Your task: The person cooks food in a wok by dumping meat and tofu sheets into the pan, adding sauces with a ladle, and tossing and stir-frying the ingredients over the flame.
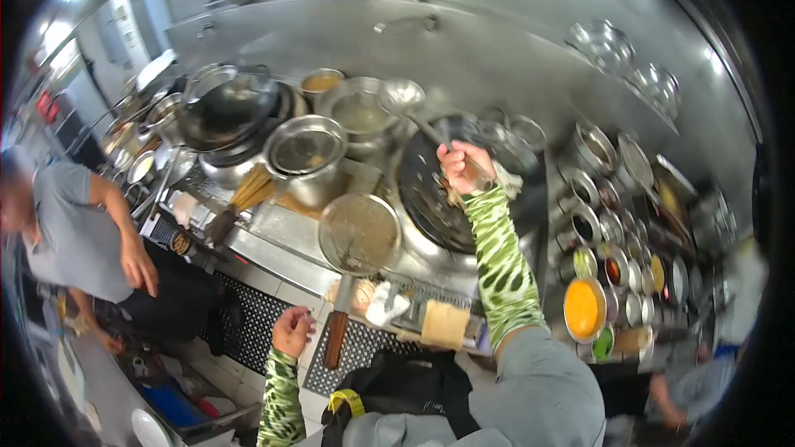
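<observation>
My right hand [465,167] is wrapped round the handle of a metal ladle [403,96], whose bowl is up and to the left, over a pot [361,109]. Beneath and beside this hand lies a large black wok [426,199] with bits of food in it. My left hand [293,332] hangs low in front of the counter, its fingers curled; whether anything is in them is too small to tell. Nearest to it is the wooden handle [335,339] of a round strainer [359,233], which rests at the counter's front edge.
A second wok [228,112] stands at the back left, near a pot with a strainer [306,146]. Several sauce containers, one orange [584,310], line the right side. A person in grey [79,232] stands at the left; another person [696,389] is at the lower right.
</observation>
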Demonstrator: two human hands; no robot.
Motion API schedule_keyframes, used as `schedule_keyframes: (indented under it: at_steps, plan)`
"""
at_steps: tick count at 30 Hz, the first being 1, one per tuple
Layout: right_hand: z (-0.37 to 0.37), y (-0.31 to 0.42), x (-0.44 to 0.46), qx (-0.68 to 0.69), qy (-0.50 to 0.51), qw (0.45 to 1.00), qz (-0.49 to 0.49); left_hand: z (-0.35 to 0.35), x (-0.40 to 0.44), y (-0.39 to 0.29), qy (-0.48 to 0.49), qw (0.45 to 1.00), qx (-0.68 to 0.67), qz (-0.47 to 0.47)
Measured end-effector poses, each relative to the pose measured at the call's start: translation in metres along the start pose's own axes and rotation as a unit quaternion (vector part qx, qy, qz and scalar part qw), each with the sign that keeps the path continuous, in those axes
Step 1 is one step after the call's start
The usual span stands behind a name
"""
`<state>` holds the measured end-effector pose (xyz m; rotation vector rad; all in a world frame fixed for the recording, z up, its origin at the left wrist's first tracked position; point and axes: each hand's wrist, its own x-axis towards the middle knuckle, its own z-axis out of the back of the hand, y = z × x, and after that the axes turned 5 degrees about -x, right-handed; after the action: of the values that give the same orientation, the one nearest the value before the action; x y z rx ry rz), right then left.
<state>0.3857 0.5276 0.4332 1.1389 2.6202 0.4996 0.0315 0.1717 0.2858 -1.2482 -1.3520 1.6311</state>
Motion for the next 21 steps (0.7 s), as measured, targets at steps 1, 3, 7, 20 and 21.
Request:
schedule_keyframes:
  at_steps: [1,3,7,20,21]
  plan:
    - [-0.005,0.004,-0.027,0.021,0.005,0.999,-0.026,-0.006,0.007,-0.006,0.017,0.999,0.016,-0.023]
    - [-0.027,-0.002,-0.085,0.027,-0.041,0.999,-0.003,-0.022,0.019,-0.017,0.061,0.996,0.046,-0.053]
    - [-0.033,0.0,-0.148,-0.131,-0.149,0.98,-0.006,-0.088,0.062,-0.035,0.165,0.936,0.168,-0.262]
    - [-0.018,-0.126,-0.298,-0.595,-0.453,0.625,0.225,-0.331,0.08,-0.098,0.291,0.751,0.315,-0.502]
    - [0.006,-0.137,-0.303,-0.615,-0.433,0.601,0.27,-0.337,0.091,-0.084,0.273,0.741,0.336,-0.512]
